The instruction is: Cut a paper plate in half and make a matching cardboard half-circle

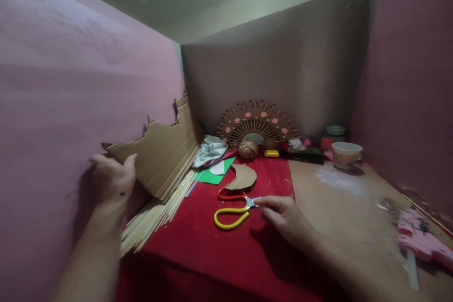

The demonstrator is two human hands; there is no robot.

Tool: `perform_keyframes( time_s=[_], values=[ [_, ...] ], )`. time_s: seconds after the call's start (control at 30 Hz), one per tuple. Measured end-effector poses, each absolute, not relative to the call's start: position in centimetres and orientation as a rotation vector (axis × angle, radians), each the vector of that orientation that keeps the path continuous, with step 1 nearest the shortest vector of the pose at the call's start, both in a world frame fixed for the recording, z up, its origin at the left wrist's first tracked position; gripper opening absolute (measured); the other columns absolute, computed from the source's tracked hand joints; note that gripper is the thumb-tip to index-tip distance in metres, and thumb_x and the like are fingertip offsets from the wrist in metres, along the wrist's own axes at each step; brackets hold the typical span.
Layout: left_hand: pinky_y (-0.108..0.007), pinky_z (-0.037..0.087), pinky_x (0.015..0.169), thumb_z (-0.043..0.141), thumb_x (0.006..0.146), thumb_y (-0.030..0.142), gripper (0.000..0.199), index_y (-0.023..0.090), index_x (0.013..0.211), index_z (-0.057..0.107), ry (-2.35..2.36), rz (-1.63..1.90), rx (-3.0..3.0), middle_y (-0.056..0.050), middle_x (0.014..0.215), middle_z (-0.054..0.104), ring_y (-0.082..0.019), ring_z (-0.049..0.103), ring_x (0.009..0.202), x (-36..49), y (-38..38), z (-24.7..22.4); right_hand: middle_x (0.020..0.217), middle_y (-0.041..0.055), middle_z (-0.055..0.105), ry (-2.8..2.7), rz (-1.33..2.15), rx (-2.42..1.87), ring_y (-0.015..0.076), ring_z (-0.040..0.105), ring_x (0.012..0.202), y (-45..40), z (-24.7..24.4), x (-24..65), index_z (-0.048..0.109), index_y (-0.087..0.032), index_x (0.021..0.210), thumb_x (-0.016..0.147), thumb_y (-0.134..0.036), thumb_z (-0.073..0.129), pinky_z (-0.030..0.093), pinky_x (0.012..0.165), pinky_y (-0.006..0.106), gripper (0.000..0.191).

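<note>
My right hand [283, 217] pinches a pair of scissors [231, 224] by the blade end. The scissors' handles, one red and one yellow, point left over the red cloth [198, 250]. A small curved cardboard cutout [244, 177] lies just beyond the red handle. At the left, my left hand [113, 177] is against the near corner of a large brown cardboard sheet [159, 153], thumb and fingers apart. This sheet has a ragged, cut-away top edge and leans by the pink wall. Beneath it lies a bundle of thin wooden sticks [155, 219].
A decorated stick fan [255, 120] stands at the back, behind a twine ball [248, 149]. Green paper [212, 177] and a crumpled pale cloth [210, 148] lie left of centre. On the right are a white tub [347, 155] and a pink glue gun [417, 236]. Walls enclose three sides.
</note>
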State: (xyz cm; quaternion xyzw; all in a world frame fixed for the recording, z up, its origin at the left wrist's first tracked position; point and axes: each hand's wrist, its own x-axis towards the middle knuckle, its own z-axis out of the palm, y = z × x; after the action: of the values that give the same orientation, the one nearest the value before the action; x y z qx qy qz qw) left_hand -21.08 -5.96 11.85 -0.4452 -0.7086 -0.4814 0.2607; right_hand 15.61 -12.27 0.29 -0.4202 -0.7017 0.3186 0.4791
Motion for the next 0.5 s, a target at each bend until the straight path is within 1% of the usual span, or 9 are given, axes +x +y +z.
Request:
perform_keyframes(
  time_s=[0.07, 0.13, 0.23, 0.3, 0.33, 0.37, 0.4, 0.43, 0.5],
  values=[
    [-0.051, 0.041, 0.077, 0.063, 0.061, 0.032, 0.073, 0.001, 0.119, 0.032, -1.817, -1.282, -1.083, -0.021, 0.099, 0.055, -0.034, 0.053, 0.087, -20.8, -6.9, 11.5, 0.069, 0.0029, 0.067, -1.722, 0.755, -1.015, 0.0139, 0.058, 0.060, -12.3, 0.2, 15.6, 0.069, -0.016, 0.088, 0.076, -0.022, 0.048, 0.045, 0.056, 0.024, 0.025],
    [-0.049, 0.039, 0.084, 0.063, 0.062, 0.029, 0.076, 0.001, 0.125, 0.030, -1.671, -1.210, -1.057, -0.022, 0.108, 0.051, -0.034, 0.049, 0.097, -20.0, -8.0, 11.5, 0.069, 0.0025, 0.067, -1.726, 0.742, -1.010, 0.0144, 0.059, 0.062, -12.3, 0.3, 15.5, 0.069, -0.017, 0.088, 0.076, -0.021, 0.048, 0.046, 0.058, 0.025, 0.025],
    [-0.046, 0.038, 0.087, 0.056, 0.068, 0.023, 0.057, 0.003, 0.119, 0.040, -1.477, -1.150, -1.152, -0.018, 0.102, 0.054, -0.034, 0.044, 0.106, -17.5, -9.0, 11.4, 0.068, 0.0020, 0.067, -1.730, 0.731, -0.998, 0.0141, 0.059, 0.061, -12.5, 0.5, 15.5, 0.070, -0.018, 0.087, 0.075, -0.020, 0.048, 0.046, 0.058, 0.025, 0.025],
    [-0.040, 0.038, 0.087, 0.050, 0.075, 0.024, 0.035, 0.011, 0.107, 0.049, -1.426, -1.134, -1.349, -0.014, 0.102, 0.053, -0.029, 0.047, 0.104, -14.7, -8.7, 10.9, 0.069, 0.0022, 0.067, -1.740, 0.724, -0.999, 0.0141, 0.059, 0.061, -12.5, 0.5, 15.5, 0.069, -0.017, 0.087, 0.075, -0.019, 0.048, 0.047, 0.059, 0.025, 0.025],
    [-0.035, 0.040, 0.085, 0.044, 0.080, 0.024, 0.027, 0.013, 0.104, 0.050, -1.445, -1.116, -1.578, -0.011, 0.101, 0.054, -0.024, 0.051, 0.098, -13.1, -8.2, 10.4, 0.069, 0.0024, 0.067, -1.743, 0.719, -1.007, 0.0141, 0.059, 0.062, -12.5, 0.5, 15.4, 0.069, -0.017, 0.087, 0.074, -0.018, 0.048, 0.047, 0.060, 0.025, 0.025],
    [-0.031, 0.041, 0.081, 0.039, 0.083, 0.026, 0.024, 0.015, 0.101, 0.050, -1.497, -1.100, -1.820, -0.009, 0.097, 0.055, -0.020, 0.054, 0.091, -11.4, -7.5, 9.8, 0.069, 0.0026, 0.067, -1.742, 0.714, -1.017, 0.0142, 0.060, 0.062, -12.5, 0.5, 15.4, 0.069, -0.017, 0.087, 0.074, -0.018, 0.048, 0.047, 0.060, 0.026, 0.025],
    [-0.029, 0.042, 0.079, 0.036, 0.085, 0.029, 0.025, 0.015, 0.102, 0.048, -1.587, -0.975, -2.104, -0.009, 0.097, 0.056, -0.018, 0.055, 0.088, -9.8, -6.6, 9.0, 0.069, 0.0026, 0.068, -1.739, 0.708, -1.027, 0.0143, 0.060, 0.062, -12.5, 0.5, 15.5, 0.069, -0.016, 0.087, 0.074, -0.018, 0.048, 0.047, 0.060, 0.026, 0.025],
    [-0.029, 0.041, 0.079, 0.036, 0.085, 0.033, 0.028, 0.014, 0.103, 0.047, -1.654, -0.749, -2.382, -0.010, 0.099, 0.057, -0.018, 0.055, 0.089, -8.2, -5.7, 8.2, 0.069, 0.0025, 0.067, -1.733, 0.703, -1.035, 0.0143, 0.060, 0.061, -12.5, 0.4, 15.5, 0.069, -0.016, 0.088, 0.075, -0.018, 0.048, 0.047, 0.060, 0.026, 0.025],
    [-0.028, 0.041, 0.079, 0.053, 0.075, 0.042, 0.037, 0.016, 0.102, 0.050, -1.629, -0.550, -2.575, -0.010, 0.101, 0.059, -0.021, 0.055, 0.094, -5.5, -3.8, 6.6, 0.067, 0.0019, 0.067, -1.715, 0.698, -1.046, 0.0137, 0.059, 0.060, -12.4, 0.3, 15.6, 0.069, -0.017, 0.089, 0.076, -0.018, 0.047, 0.047, 0.059, 0.025, 0.025]
  ],
)
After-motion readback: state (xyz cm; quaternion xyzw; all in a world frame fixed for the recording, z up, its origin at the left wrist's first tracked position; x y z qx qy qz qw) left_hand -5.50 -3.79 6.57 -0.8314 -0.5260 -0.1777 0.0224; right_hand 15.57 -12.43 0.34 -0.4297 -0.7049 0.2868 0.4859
